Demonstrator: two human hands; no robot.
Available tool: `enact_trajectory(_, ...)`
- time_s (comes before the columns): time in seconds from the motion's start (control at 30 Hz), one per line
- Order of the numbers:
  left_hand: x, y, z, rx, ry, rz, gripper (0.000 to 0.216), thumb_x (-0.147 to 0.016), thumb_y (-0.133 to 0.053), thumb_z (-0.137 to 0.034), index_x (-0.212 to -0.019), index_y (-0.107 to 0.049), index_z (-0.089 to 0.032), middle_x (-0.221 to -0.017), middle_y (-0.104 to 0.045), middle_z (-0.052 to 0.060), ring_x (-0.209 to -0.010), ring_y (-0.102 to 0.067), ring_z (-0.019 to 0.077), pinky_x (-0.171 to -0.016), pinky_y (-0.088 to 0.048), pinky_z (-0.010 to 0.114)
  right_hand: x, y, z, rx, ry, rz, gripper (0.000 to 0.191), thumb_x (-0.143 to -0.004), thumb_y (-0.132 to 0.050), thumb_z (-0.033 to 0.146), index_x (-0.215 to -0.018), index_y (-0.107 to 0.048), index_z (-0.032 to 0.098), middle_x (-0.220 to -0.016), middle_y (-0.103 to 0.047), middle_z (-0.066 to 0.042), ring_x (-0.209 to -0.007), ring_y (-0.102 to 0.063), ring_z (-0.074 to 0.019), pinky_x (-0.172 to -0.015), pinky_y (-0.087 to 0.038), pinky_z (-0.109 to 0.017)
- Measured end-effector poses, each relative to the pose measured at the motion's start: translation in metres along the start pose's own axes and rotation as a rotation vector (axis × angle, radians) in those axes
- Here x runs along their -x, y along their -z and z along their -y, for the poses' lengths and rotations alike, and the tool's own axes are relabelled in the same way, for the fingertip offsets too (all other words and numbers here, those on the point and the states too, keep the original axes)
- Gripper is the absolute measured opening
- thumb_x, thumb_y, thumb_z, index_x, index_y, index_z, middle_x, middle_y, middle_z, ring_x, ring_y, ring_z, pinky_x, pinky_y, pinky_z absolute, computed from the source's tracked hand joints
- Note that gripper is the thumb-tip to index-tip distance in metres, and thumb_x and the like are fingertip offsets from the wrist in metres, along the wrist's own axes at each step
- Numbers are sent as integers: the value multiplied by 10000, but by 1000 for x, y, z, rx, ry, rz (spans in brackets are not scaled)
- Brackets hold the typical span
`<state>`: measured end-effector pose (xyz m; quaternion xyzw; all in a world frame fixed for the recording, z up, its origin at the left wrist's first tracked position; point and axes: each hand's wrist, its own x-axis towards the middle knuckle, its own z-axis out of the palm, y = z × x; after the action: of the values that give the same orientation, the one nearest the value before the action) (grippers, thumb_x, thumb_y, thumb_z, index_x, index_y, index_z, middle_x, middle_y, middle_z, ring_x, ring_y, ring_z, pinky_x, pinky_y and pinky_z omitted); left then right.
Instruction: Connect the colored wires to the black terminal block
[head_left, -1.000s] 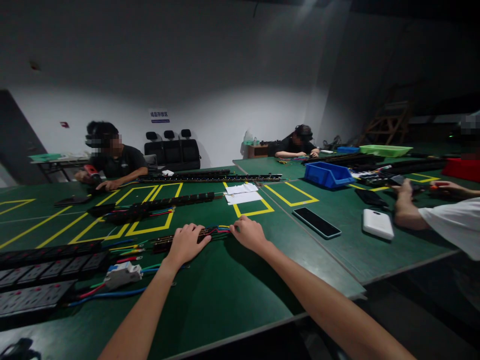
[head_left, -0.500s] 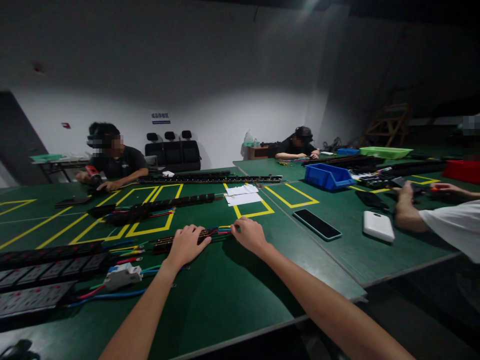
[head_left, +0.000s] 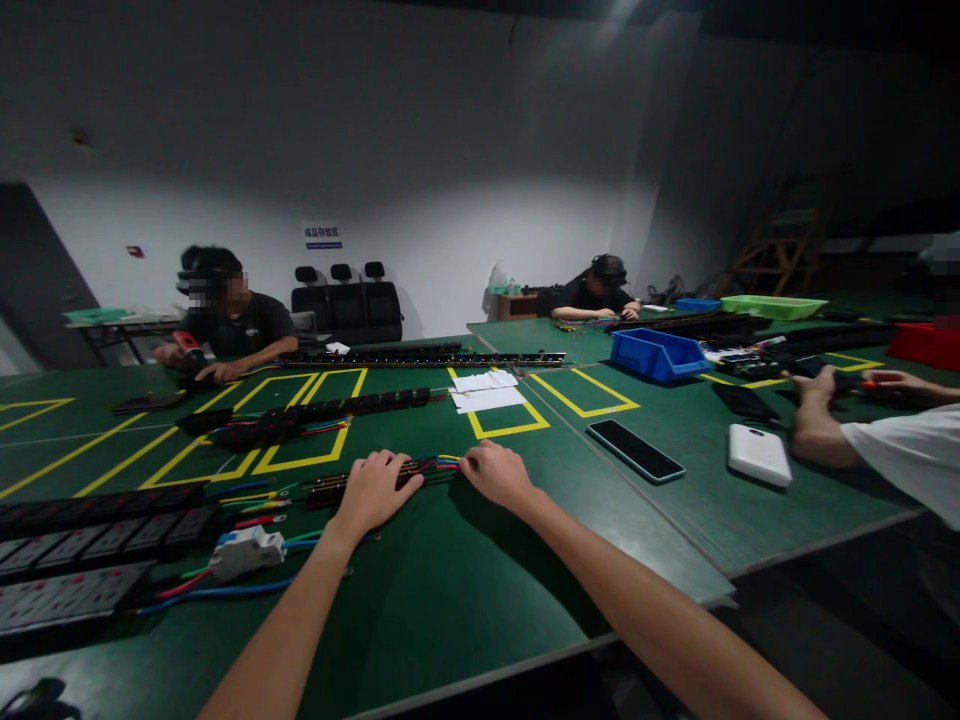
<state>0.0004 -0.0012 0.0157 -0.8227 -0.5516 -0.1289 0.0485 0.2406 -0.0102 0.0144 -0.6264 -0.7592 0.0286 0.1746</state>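
Observation:
My left hand (head_left: 369, 490) lies curled over a long dark strip (head_left: 334, 486) with coloured wires on the green table (head_left: 450, 590). My right hand (head_left: 499, 474) rests at the strip's right end, its fingertips pinched on the bundle of red, blue and yellow wires (head_left: 442, 462). Both forearms reach in from the bottom of the view.
Black socket strips (head_left: 75, 560) and a white breaker (head_left: 247, 550) lie at the left. A phone (head_left: 634, 449), a white power bank (head_left: 759, 455), papers (head_left: 486, 390) and a blue bin (head_left: 657, 354) are to the right. Three other people work at the tables.
The view has shifted slightly. My hands stay on the strip and wires, with the right fingertips nudging a little at the wire bundle.

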Motion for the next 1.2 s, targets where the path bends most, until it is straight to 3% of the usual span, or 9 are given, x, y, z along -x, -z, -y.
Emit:
enact_trajectory(0.2, 0, -2, 2, -6, -8, -6, 574, -961, -347, -643, -1227, -646, -233, -1167, -663, 108, -1065, -584, 265, -898, -404, 395, 1, 3, 2, -42, -11, -101, 389, -1026, -376, 435, -1074, -710, 242, -1132, -684, -76, -920, -662, -182, -759, -442, -267)
enact_trajectory(0.4, 1, -3, 2, -28, -16, -35, 547, -964, -364, -629, -1208, -653, -233, -1155, -660, 109, -1072, -578, 271, -898, -395, 398, 0, 3, 4, -51, 3, 15, 376, -1000, -433, 488, -1232, -619, 258, -1054, -737, -63, -970, -678, -214, -774, -434, -281)
enact_trajectory(0.57, 0, -3, 2, -24, -14, -25, 556, -967, -356, -630, -1212, -650, -227, -1157, -660, 107, -1069, -583, 270, -890, -401, 396, 0, 1, 2, -41, -22, -100, 372, -1021, -381, 457, -1062, -678, 236, -1021, -734, -59, -905, -678, -194, -731, -419, -267)
enact_trajectory(0.73, 1, -4, 3, -22, -17, -25, 569, -964, -348, -640, -1215, -649, -227, -1157, -661, 108, -1062, -583, 267, -890, -404, 395, -1, 1, 0, -12, 28, -45, 434, -1013, -400, 445, -855, -737, 221, -1004, -732, -70, -887, -672, -191, -715, -417, -259)
enact_trajectory(0.93, 0, -4, 4, -7, -10, -13, 581, -958, -346, -651, -1224, -649, -233, -1161, -661, 107, -1063, -580, 269, -897, -403, 402, -1, 2, 0, -45, -11, -101, 410, -1026, -381, 439, -971, -727, 228, -972, -741, -65, -860, -672, -187, -707, -418, -257)
enact_trajectory(1.1, 0, -4, 3, -7, -8, -10, 574, -956, -356, -645, -1225, -649, -231, -1167, -660, 112, -1072, -575, 271, -901, -398, 402, -2, 1, -1, -21, 43, -15, 418, -1017, -396, 440, -892, -733, 227, -977, -737, -68, -872, -670, -192, -730, -416, -263)
enact_trajectory(1.2, 0, -4, 3, -7, -16, -20, 563, -957, -360, -643, -1210, -652, -234, -1150, -662, 106, -1059, -579, 270, -885, -397, 396, -2, -1, -2, -43, 8, -47, 352, -1012, -411, 433, -980, -699, 234, -988, -737, -60, -881, -674, -197, -724, -408, -268)
